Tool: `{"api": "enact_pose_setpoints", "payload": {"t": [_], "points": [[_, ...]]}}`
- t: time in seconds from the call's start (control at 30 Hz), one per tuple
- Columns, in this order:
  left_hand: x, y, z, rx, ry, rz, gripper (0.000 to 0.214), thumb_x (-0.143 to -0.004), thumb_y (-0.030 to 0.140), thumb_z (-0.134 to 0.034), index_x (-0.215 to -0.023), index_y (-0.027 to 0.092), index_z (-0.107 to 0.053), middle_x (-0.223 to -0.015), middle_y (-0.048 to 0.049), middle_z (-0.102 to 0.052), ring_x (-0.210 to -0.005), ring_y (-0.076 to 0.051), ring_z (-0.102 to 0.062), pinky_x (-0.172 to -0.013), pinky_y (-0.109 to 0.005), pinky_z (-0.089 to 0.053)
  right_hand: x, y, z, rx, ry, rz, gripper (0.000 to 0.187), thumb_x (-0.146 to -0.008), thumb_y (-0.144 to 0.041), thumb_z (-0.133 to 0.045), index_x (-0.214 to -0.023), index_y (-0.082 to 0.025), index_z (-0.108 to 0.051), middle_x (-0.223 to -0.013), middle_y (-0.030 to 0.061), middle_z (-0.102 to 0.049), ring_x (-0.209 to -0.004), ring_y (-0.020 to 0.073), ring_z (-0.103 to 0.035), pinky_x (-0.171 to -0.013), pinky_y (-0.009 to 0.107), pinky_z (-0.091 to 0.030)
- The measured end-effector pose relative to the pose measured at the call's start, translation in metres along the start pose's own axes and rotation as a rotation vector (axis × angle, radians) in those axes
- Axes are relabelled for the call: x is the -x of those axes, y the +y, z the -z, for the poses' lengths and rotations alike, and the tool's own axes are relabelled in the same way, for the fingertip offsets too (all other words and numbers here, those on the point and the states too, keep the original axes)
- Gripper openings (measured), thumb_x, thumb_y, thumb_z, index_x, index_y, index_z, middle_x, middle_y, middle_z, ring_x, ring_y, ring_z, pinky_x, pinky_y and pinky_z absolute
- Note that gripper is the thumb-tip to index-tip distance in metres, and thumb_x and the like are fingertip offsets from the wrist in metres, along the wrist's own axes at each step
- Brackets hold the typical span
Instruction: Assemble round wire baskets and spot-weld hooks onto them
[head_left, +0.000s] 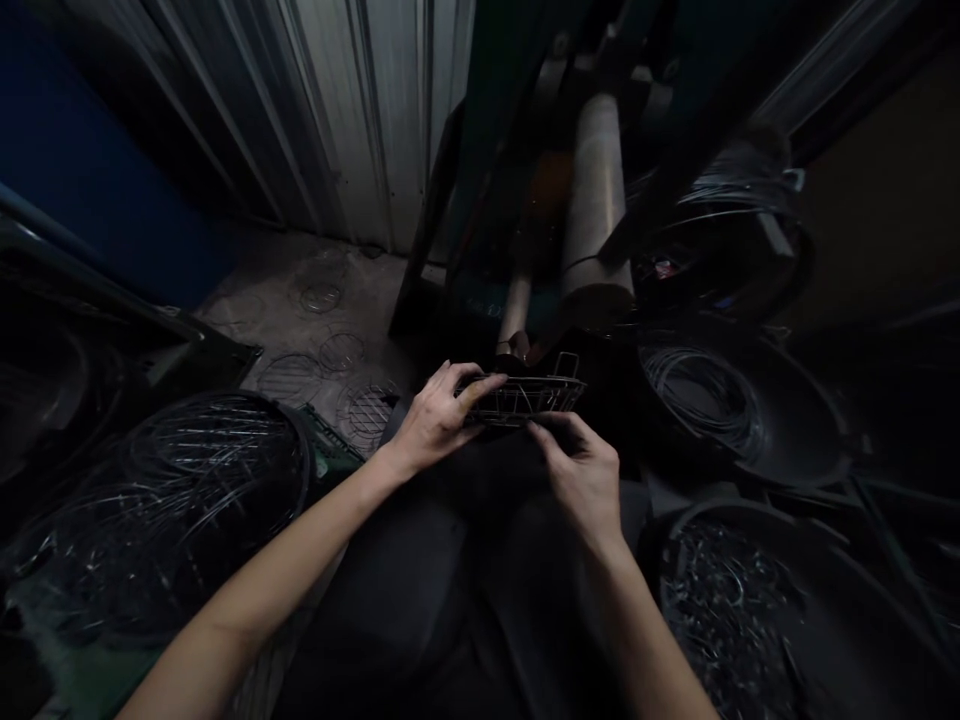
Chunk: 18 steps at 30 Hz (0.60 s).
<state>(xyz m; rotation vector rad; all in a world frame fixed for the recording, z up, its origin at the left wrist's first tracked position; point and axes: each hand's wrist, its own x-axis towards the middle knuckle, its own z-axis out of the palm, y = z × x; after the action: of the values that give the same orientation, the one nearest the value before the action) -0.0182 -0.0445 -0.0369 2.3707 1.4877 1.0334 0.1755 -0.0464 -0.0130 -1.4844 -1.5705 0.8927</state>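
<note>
A small wire basket frame [534,397] made of thin metal rods is held level in front of me, just below a machine's metal roller [594,215]. My left hand [437,416] grips its left end, fingers curled over the top rim. My right hand [579,470] pinches its near lower edge from below, thumb and fingers closed on the wire. Both forearms reach in from the bottom of the view over my dark-clothed lap.
A dark tub of round wire grids [187,480] stands at my left. Loose wire discs [322,355] lie on the concrete floor. At right are a pan of wire coils [705,395] and a tub of small metal pieces [720,610]. Corrugated metal wall behind.
</note>
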Motion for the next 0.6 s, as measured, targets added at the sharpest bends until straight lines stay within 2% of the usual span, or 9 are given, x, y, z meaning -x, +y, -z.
{"api": "enact_pose_setpoints", "payload": {"t": [0.13, 0.3, 0.43, 0.6], "points": [[-0.001, 0.002, 0.001, 0.0, -0.006, -0.001, 0.06, -0.078, 0.022, -0.065, -0.132, 0.025, -0.04, -0.119, -0.0087, -0.046, -0.112, -0.023, -0.052, -0.1, -0.048, -0.043, -0.001, -0.001, -0.004, 0.0, 0.066, -0.021, 0.019, -0.077, -0.037, -0.064, -0.081, -0.019, -0.07, -0.078, 0.0027, -0.07, -0.074, 0.0184, -0.064, -0.068, 0.029, -0.049], [0.0, 0.001, 0.0, -0.012, -0.002, -0.013, 0.06, -0.079, 0.023, -0.064, -0.133, 0.027, -0.039, -0.118, -0.0075, -0.047, -0.112, -0.022, -0.052, -0.102, -0.051, -0.04, 0.001, 0.001, -0.01, 0.079, 0.1, 0.024, 0.023, -0.078, -0.04, -0.063, -0.081, -0.019, -0.07, -0.078, 0.003, -0.071, -0.072, 0.0188, -0.065, -0.063, 0.028, -0.049], [0.002, -0.002, -0.002, -0.022, 0.028, -0.034, 0.06, -0.079, 0.023, -0.064, -0.133, 0.026, -0.039, -0.119, -0.0075, -0.047, -0.113, -0.021, -0.052, -0.105, -0.05, -0.038, 0.004, 0.006, -0.015, 0.127, 0.14, 0.118, 0.02, -0.081, -0.038, -0.06, -0.084, -0.02, -0.069, -0.078, 0.0017, -0.071, -0.069, 0.0169, -0.065, -0.062, 0.026, -0.05], [0.001, -0.003, -0.002, 0.007, 0.026, -0.024, 0.06, -0.079, 0.023, -0.063, -0.134, 0.026, -0.038, -0.12, -0.0078, -0.047, -0.113, -0.021, -0.052, -0.106, -0.05, -0.036, 0.005, 0.009, -0.021, 0.166, 0.191, 0.317, 0.016, -0.085, -0.031, -0.057, -0.086, -0.02, -0.068, -0.08, 0.0032, -0.071, -0.071, 0.0171, -0.067, -0.069, 0.028, -0.053]]}}
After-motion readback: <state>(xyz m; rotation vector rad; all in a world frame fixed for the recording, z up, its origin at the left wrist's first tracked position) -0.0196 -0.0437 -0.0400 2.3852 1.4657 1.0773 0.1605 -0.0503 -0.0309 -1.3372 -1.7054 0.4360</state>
